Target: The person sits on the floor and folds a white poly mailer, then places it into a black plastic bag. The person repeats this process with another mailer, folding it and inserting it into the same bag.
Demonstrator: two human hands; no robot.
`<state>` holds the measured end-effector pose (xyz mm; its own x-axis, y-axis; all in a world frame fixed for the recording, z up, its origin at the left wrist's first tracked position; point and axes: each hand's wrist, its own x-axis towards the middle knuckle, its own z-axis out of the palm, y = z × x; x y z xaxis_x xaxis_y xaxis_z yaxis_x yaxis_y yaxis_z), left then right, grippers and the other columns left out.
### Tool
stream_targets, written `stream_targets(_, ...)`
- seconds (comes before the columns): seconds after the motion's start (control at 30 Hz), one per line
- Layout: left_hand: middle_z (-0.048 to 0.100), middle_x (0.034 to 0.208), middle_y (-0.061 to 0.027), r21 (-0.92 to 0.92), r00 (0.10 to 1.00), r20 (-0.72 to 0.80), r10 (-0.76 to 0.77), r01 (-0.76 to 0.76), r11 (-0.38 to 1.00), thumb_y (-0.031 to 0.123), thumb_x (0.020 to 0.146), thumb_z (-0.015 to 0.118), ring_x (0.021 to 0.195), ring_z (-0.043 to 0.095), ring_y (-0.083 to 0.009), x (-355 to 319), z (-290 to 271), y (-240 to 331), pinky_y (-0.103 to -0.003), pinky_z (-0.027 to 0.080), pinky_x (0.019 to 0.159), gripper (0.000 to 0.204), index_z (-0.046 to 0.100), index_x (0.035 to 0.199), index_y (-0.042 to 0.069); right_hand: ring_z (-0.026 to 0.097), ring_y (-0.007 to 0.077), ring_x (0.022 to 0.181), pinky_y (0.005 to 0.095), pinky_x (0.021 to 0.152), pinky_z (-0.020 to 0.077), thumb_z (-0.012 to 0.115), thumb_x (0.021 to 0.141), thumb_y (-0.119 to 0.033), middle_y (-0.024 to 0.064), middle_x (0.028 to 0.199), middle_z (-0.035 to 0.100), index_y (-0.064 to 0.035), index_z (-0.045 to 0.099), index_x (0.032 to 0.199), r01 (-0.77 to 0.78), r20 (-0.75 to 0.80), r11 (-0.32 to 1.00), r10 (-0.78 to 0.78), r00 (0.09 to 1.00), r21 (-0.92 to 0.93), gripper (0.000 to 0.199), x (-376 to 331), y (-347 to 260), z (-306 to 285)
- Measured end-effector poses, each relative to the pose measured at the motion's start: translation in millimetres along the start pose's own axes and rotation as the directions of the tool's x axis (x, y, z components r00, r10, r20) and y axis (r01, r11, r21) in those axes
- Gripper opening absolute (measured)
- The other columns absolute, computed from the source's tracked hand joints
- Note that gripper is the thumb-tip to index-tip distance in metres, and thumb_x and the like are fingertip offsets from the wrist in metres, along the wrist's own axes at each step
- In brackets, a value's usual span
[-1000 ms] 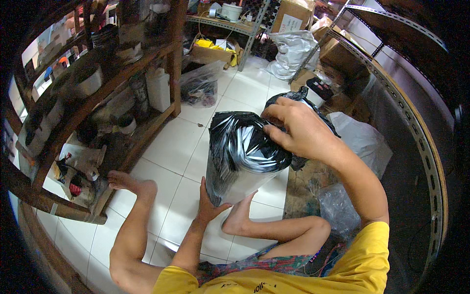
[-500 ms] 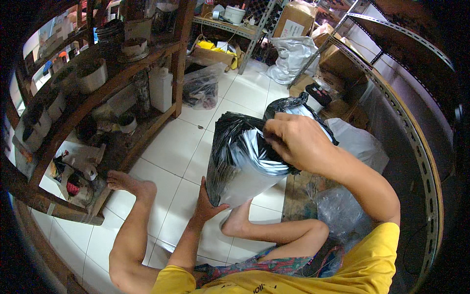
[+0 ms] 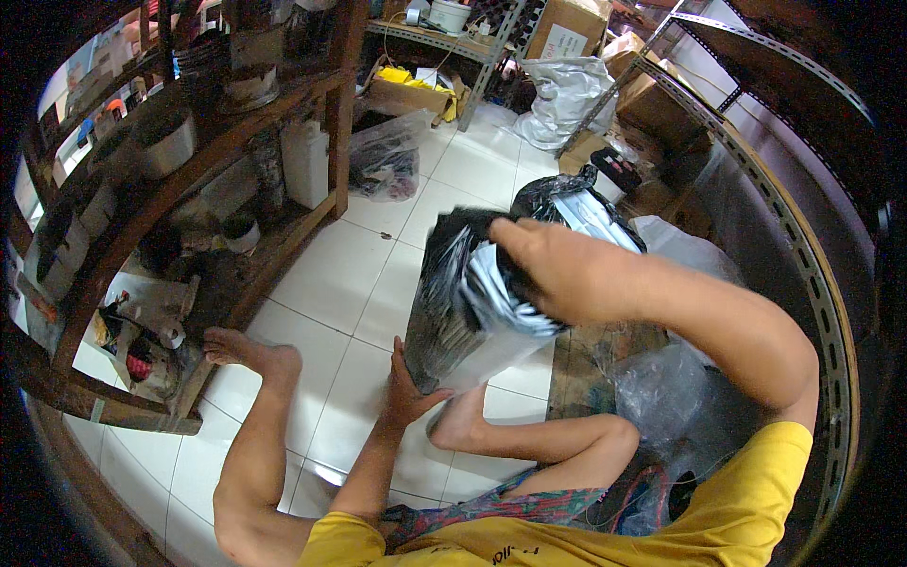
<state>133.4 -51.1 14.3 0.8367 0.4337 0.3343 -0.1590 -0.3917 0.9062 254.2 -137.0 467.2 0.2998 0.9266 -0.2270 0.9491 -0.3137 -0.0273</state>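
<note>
Work on the plastic bundle (image 3: 453,331) looks to be at its loose upper sheets; the next move probably calls for a firm grip below. From here I see it tilted above the tiled floor (image 3: 312,335), beside the brown board's (image 3: 590,364) left edge. The left hand (image 3: 412,392) holds its lower end, thumb spread; the right hand (image 3: 572,274) curls over its top, wrist bent, any pinch hidden.

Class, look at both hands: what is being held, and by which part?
A black-and-white plastic bundle: the left hand cups its lower left corner; the right hand is at its upper edge, its grip partly hidden.
</note>
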Motion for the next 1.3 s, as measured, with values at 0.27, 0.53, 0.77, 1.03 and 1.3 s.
stream_targets(0.27, 0.031, 0.150, -0.0362, 0.014, 0.998, -0.047, -0.033, 0.034, 0.999, 0.045, 0.056, 0.096, 0.136, 0.040, -0.0491, 3, 8, 34, -0.053, 0.036, 0.112, 0.145, 0.003, 0.154, -0.009, 0.062, 0.0467, 0.112, 0.0533, 0.099, 0.0463, 0.053, 0.089, -0.006, 0.0317, 0.119, 0.061, -0.0024, 0.035, 0.143, 0.003, 0.365, 0.933, -0.143, 0.920, 0.359, 0.058, 3, 11, -15)
stream_targets(0.53, 0.030, 0.153, -0.0315, -0.055, 0.998, 0.021, 0.064, -0.063, 0.996, 0.050, 0.058, 0.095, 0.140, 0.037, -0.0457, 0, 0, 8, -0.051, 0.032, 0.115, 0.145, 0.004, 0.155, -0.006, 0.066, 0.0479, 0.088, 0.0521, 0.078, 0.0537, 0.067, 0.080, -0.004, 0.0281, 0.086, 0.065, 0.0040, 0.041, 0.120, 0.146, -0.132, 0.989, -0.143, 0.981, 0.015, 0.049, 8, 23, 21)
stream_targets(0.77, 0.027, 0.156, -0.0287, -0.074, 0.992, 0.124, 0.009, 0.001, 0.997, 0.044, 0.056, 0.098, 0.144, 0.034, -0.0406, 4, -3, -7, -0.048, 0.030, 0.117, 0.147, 0.002, 0.158, -0.002, 0.066, 0.0487, 0.085, 0.0531, 0.075, 0.0543, 0.066, 0.083, -0.007, 0.0300, 0.083, 0.066, 0.0078, 0.044, 0.116, -0.176, 0.060, 0.984, 0.176, 0.983, -0.009, 0.043, -10, 15, 12)
stream_targets(1.03, 0.031, 0.156, -0.0287, -0.232, 0.989, 0.145, -0.038, 0.071, 0.970, 0.038, 0.057, 0.099, 0.145, 0.035, -0.0377, 10, -8, 11, -0.046, 0.032, 0.117, 0.146, 0.002, 0.157, -0.004, 0.067, 0.0479, 0.095, 0.0504, 0.083, 0.0541, 0.063, 0.085, -0.010, 0.0344, 0.095, 0.067, 0.0092, 0.041, 0.117, -0.212, 0.135, 0.976, 0.203, 0.970, 0.056, 0.044, 0, 11, 6)
stream_targets(1.3, 0.032, 0.154, -0.0290, -0.183, 0.989, 0.141, -0.034, 0.059, 0.981, 0.037, 0.056, 0.099, 0.143, 0.037, -0.0386, 3, -3, 3, -0.045, 0.032, 0.118, 0.146, 0.001, 0.156, -0.006, 0.068, 0.0464, 0.093, 0.0529, 0.081, 0.0534, 0.062, 0.081, -0.002, 0.0303, 0.091, 0.068, -0.0012, 0.043, 0.132, -0.067, 0.157, 0.994, 0.052, 0.986, 0.087, 0.055, 0, -1, -6)
